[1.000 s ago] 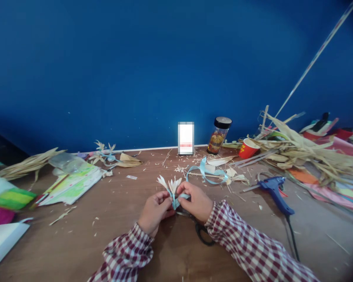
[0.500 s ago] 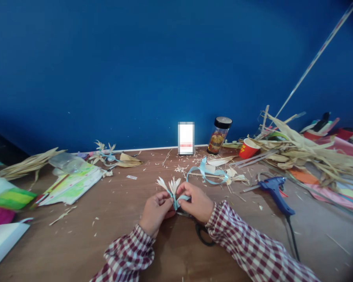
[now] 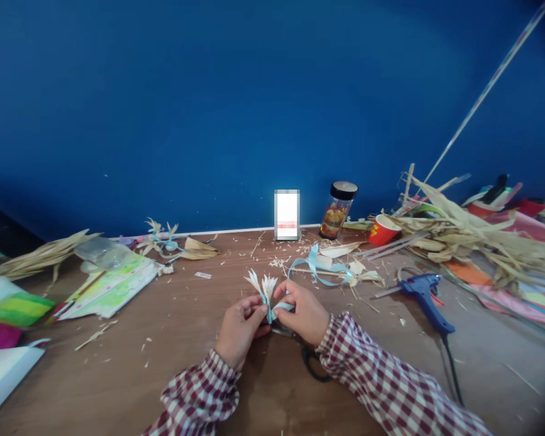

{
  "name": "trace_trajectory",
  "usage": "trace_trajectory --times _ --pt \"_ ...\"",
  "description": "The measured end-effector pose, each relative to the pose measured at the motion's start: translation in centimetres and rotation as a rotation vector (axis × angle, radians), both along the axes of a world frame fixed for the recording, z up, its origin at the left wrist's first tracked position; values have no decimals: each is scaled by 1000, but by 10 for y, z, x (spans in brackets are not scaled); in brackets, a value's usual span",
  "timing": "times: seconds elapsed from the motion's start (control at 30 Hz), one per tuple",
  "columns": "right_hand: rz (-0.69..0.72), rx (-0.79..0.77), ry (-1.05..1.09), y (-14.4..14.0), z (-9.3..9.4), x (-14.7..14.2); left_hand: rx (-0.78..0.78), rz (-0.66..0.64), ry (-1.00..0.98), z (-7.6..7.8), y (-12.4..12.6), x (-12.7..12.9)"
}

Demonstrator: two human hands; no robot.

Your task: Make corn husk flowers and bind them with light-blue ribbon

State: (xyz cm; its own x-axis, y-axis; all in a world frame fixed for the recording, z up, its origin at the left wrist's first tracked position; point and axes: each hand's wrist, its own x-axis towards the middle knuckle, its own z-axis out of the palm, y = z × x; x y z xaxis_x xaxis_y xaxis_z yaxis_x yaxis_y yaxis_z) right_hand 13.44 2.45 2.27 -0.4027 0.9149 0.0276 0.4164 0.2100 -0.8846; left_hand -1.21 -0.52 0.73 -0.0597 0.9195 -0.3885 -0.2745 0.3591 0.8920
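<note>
Near the middle of the brown wooden tabletop (image 3: 172, 327), toward its front edge, the left hand (image 3: 238, 327) and the right hand (image 3: 301, 313) meet around a small pale flower made of dried corn-husk strips bound with light blue ribbon (image 3: 264, 287). The left hand's fingers are curled and pinch the flower's bound base from the left; the right hand pinches the blue ribbon at the same base from the right, thumb on top, so the two hands are almost touching. The husk petals fan upward above the fingers. Under the right wrist lie black-handled scissors (image 3: 309, 361), partly hidden, seemingly flat on the wood. A loose curl of light blue ribbon (image 3: 320, 266) lies just behind the hands among husk scraps. Toward the right edge rests a blue hot-glue gun with a black cord (image 3: 424, 297), and beyond it a heap of dried corn husks (image 3: 472, 233). At the back edge, against the blue wall, stand a black-lidded clear jar (image 3: 338, 210) and a red paper cup (image 3: 383, 230). Toward the left edge lies a green and yellow printed sheet (image 3: 111, 283).
</note>
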Motion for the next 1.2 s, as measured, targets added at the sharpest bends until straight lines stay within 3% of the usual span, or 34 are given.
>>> trace_trajectory --times 0.73,1.0,1.2 --pt "7 58 -5 1 -4 2 -33 -43 -72 3 -1 -3" --pt "-65 129 -59 0 -1 0 -41 72 -139 5 2 -3" --pt "-24 -74 115 3 -6 -2 -25 -3 -248 12 -3 2"
